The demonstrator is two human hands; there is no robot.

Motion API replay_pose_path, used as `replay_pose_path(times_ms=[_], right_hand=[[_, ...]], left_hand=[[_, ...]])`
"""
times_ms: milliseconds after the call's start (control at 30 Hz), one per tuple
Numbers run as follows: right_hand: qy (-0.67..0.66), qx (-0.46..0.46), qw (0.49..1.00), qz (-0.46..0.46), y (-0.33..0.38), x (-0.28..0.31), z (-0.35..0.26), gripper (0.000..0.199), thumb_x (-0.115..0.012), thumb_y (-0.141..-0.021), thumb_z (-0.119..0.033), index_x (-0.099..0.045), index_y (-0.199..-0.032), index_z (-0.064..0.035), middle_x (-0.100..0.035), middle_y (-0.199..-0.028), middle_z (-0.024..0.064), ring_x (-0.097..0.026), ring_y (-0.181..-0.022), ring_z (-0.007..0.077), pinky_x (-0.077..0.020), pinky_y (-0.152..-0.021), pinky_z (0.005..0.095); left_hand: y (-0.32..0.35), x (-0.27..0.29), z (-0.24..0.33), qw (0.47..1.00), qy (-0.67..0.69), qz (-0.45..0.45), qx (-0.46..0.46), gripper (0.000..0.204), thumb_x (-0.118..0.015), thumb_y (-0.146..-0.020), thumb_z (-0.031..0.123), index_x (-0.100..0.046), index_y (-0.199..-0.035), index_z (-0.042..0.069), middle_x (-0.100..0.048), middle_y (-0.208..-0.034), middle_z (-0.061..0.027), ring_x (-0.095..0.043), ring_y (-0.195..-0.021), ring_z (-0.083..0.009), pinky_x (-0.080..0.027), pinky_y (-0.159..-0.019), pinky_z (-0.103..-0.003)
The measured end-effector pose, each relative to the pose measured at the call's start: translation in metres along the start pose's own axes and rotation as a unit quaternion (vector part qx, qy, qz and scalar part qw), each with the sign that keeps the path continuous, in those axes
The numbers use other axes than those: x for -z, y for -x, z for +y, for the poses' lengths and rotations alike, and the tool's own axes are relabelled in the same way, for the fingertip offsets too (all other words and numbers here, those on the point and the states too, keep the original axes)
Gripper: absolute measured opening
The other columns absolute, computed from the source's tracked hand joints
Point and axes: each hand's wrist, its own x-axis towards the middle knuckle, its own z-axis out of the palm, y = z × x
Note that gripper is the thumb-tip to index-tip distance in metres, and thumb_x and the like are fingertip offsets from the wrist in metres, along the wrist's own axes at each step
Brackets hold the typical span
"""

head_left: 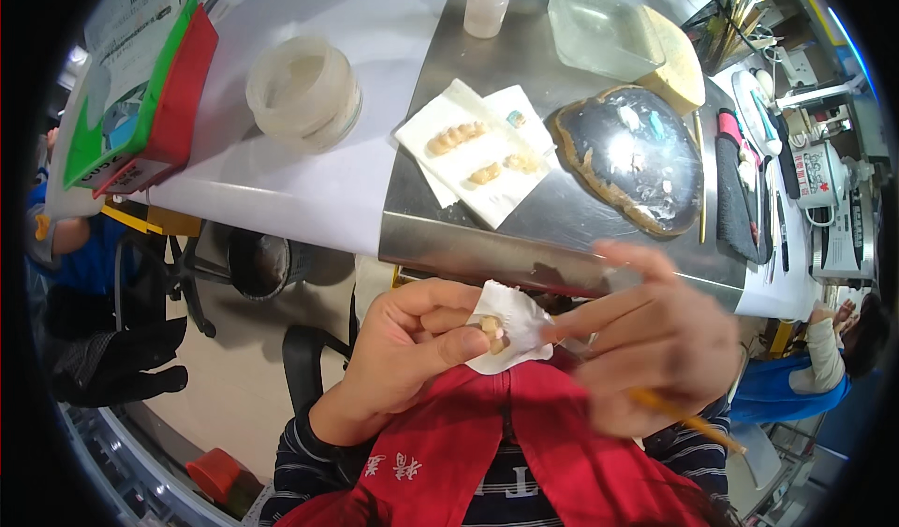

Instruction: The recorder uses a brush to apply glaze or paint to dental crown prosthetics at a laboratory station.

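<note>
While L grip (398,340) pinches: thumb + fingers clamped on tooth-like pc (492,325) & white tissue (523,314).
R grip (660,344): blurred, closed round yellow stick (698,424); fingertips by tissue's R edge, contact can't tell.
Pc loc.: against tissue, at L thumb tip, in front of table (412,204), over red garment (581,452).
Paper pads (510,197): white, overlapping on metal part of table; curved tooth-like row (456,138) + smaller pcs on top.
Dark slab (595,157): R of pads, brown rim, white & turquoise smears.
Back of table: dropper btl (485,10), clear tray (604,31).
L side: cloudy jar (304,106), then red/green bin (173,106).
Far R: co-worker (805,391) in blue, partly in view.
</note>
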Motion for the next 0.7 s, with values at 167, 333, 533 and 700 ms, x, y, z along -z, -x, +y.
replay_pose_path(times_ms=[167,333,533,700], right_hand=[[0.103,-0.115,0.983,0.095,-0.049,0.062,0.037,0.019,-0.062,-0.077,-0.009,-0.061,-0.091,0.0051,-0.061,-0.072,0.0064,-0.055,-0.068,0.009,-0.0448,-0.062,0.0225],[0.184,-0.225,0.956,0.045,-0.076,0.09,0.093,0.018,-0.055,-0.075,-0.011,-0.064,-0.087,0.0007,-0.063,-0.071,0.0061,-0.057,-0.067,0.009,-0.0449,-0.061,0.0226],[0.417,-0.2,0.88,0.107,-0.057,0.098,0.086,0.015,-0.057,-0.073,-0.01,-0.064,-0.083,-0.0021,-0.062,-0.071,0.008,-0.058,-0.066,0.0174,-0.045,-0.063,0.0269],[0.425,-0.121,0.895,0.06,-0.03,0.081,0.051,0.014,-0.056,-0.07,0.003,-0.061,-0.082,-0.0008,-0.058,-0.068,0.0087,-0.055,-0.065,0.0182,-0.0436,-0.065,0.0272]], left_hand=[[0.0,-0.005,0.0,0.999,0.028,0.025,-0.009,0.026,-0.058,-0.08,-0.007,-0.054,-0.106,-0.006,-0.063,-0.098,-0.0148,-0.062,-0.09,-0.0187,-0.05,-0.082,-0.031],[0.003,-0.009,0.001,0.998,0.028,0.057,0.001,0.022,-0.059,-0.081,-0.001,-0.057,-0.103,-0.004,-0.063,-0.094,-0.0122,-0.061,-0.085,-0.0165,-0.049,-0.076,-0.029],[0.004,-0.006,0.004,0.996,0.048,0.061,0.033,0.022,-0.059,-0.083,0.002,-0.057,-0.104,-0.002,-0.064,-0.096,-0.011,-0.061,-0.084,-0.0139,-0.049,-0.075,-0.026],[-0.001,-0.004,0.003,0.997,0.05,0.042,0.049,0.022,-0.059,-0.084,0.004,-0.057,-0.105,-0.002,-0.064,-0.098,-0.0108,-0.061,-0.088,-0.0152,-0.049,-0.079,-0.027]])
